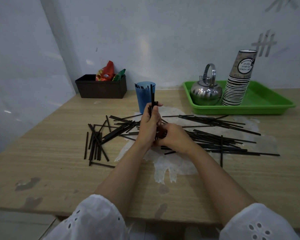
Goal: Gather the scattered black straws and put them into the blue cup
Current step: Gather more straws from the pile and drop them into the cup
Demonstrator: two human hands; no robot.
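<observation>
Many black straws (215,134) lie scattered over the wooden table (50,170), in a pile to the left and a wider spread to the right. The blue cup (143,99) stands upright behind them with several straws inside. My left hand (149,123) grips an upright bundle of straws (152,96) just in front of the cup. My right hand (173,135) is curled around the bundle's lower end, close to the tabletop.
A dark brown box (102,89) with colourful packets stands at the back left by the wall. At the back right, a green tray (260,104) holds a steel kettle (206,92) and a stack of paper cups (237,84).
</observation>
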